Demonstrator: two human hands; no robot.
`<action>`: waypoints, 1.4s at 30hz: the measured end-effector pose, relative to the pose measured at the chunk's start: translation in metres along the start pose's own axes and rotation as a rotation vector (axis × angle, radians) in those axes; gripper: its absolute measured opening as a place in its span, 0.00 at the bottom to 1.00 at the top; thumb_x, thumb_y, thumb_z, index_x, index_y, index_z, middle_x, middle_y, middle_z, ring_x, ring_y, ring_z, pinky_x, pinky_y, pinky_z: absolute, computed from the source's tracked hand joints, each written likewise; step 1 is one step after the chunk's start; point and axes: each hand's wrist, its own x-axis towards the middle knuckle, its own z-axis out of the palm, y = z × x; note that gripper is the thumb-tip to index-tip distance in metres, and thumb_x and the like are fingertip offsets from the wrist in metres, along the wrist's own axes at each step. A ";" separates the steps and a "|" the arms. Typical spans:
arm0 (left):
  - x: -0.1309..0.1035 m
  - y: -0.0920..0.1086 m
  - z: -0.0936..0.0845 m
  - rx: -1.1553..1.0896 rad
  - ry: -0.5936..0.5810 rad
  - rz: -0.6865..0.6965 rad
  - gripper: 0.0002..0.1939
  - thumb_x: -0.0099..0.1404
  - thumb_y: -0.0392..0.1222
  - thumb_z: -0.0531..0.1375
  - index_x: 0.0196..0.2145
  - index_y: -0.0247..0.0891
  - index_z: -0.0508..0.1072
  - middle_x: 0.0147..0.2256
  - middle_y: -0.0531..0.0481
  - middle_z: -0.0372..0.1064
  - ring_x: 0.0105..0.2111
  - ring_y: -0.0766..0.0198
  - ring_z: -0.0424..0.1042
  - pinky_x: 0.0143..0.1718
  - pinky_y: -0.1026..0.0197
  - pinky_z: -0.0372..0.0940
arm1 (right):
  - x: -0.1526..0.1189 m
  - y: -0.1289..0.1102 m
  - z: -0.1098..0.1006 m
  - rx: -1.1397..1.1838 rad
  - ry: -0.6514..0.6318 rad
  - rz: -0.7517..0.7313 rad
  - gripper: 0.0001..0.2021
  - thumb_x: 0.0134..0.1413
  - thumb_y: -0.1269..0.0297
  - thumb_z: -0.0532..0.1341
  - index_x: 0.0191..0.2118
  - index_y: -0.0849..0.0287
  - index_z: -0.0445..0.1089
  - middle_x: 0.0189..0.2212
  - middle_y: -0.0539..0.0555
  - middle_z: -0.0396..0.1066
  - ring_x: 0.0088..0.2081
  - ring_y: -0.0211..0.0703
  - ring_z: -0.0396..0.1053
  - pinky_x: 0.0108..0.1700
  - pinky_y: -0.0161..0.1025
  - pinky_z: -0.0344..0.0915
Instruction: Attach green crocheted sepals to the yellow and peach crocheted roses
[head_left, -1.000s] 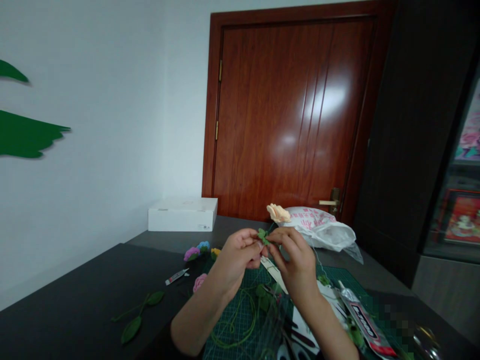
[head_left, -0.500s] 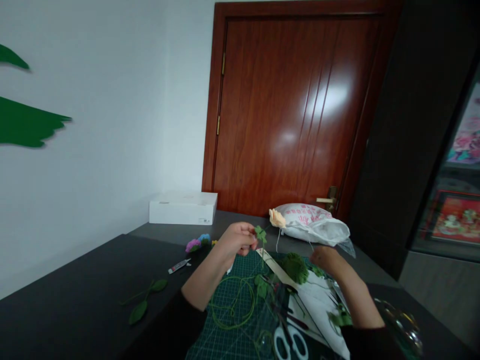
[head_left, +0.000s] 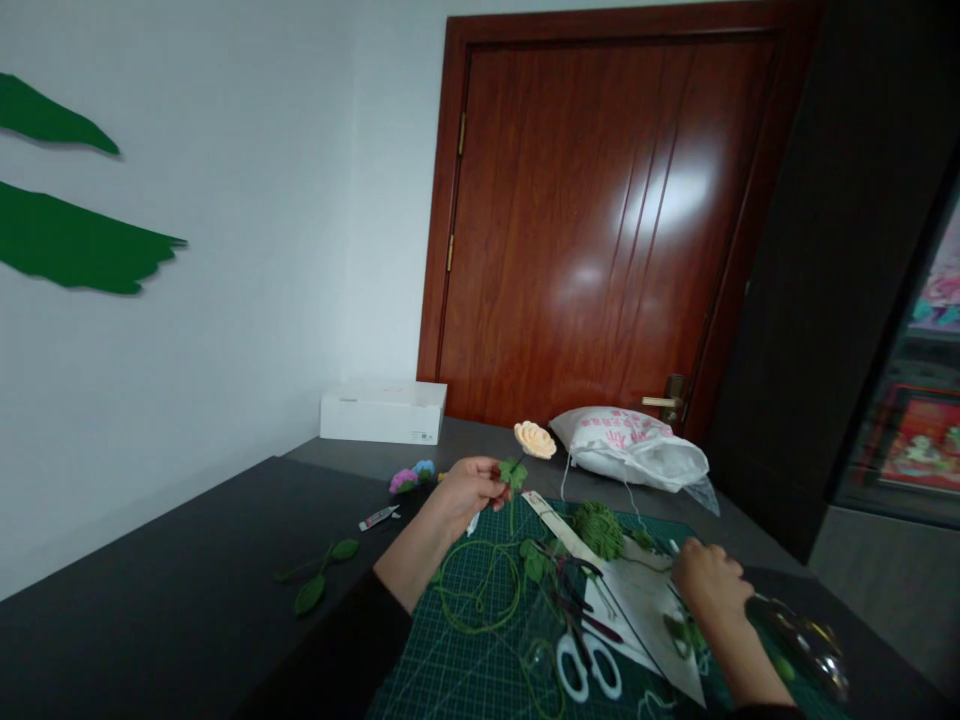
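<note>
My left hand point(head_left: 471, 492) is closed, pinching the green-leafed stem of a cream artificial flower point(head_left: 535, 440) above the far part of the cutting mat point(head_left: 435, 665). Green leaves point(head_left: 513, 473) sit just beyond the fingertips, below the bloom. Over the mat's right side, my right hand point(head_left: 709, 580) has its fingers curled down; what they grip, if anything, is hidden. A small white tip shows beside them. Between the hands lie a ball of green yarn point(head_left: 598, 530), a white sheet point(head_left: 645, 610) and white-handled scissors point(head_left: 589, 668).
Loose green cord point(head_left: 480, 625) lies coiled on the mat. Further left are a leafy sprig point(head_left: 310, 595), a small tube point(head_left: 379, 517) and pink and blue flowers point(head_left: 405, 480). Behind stand a white box point(head_left: 382, 415) and a white bag point(head_left: 630, 440). Shiny glasses point(head_left: 806, 645) lie far right.
The cream flower's bloom has turned more toward me and moved nearer my left hand. My right hand has moved right and lower, away from the yarn ball. The view has shifted slightly left.
</note>
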 end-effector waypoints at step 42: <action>-0.039 -0.053 0.013 -0.106 0.097 0.015 0.15 0.54 0.43 0.69 0.32 0.35 0.67 0.23 0.53 0.69 0.17 0.63 0.70 0.19 0.61 0.65 | -0.043 -0.190 0.038 1.672 -0.503 -0.095 0.23 0.44 0.42 0.68 0.25 0.58 0.62 0.11 0.44 0.65 0.09 0.30 0.56 0.10 0.26 0.52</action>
